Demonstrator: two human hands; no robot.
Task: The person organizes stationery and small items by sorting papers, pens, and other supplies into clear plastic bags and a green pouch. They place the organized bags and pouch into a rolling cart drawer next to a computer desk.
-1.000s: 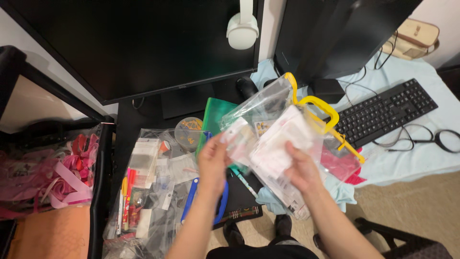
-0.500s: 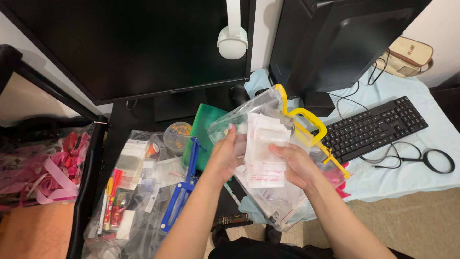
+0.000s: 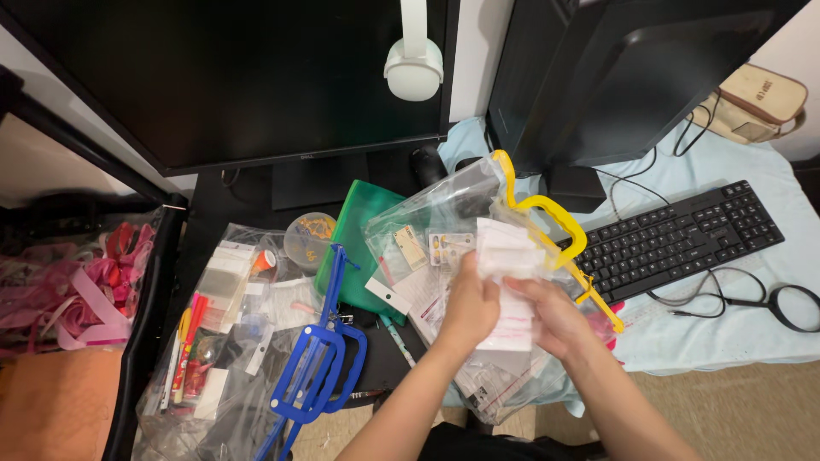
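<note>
two hands: left hand, right hand fingers gripping white packets, palms facing.

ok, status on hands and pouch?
Left hand and right hand both grip small white packets at clear yellow-handled zip pouch. Nothing blocking.

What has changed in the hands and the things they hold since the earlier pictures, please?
The left hand and right hand have drawn close together, both now gripping the small white packets over the clear yellow-handled pouch. The blue-handled pouch, green folder and keyboard stayed put.
</note>
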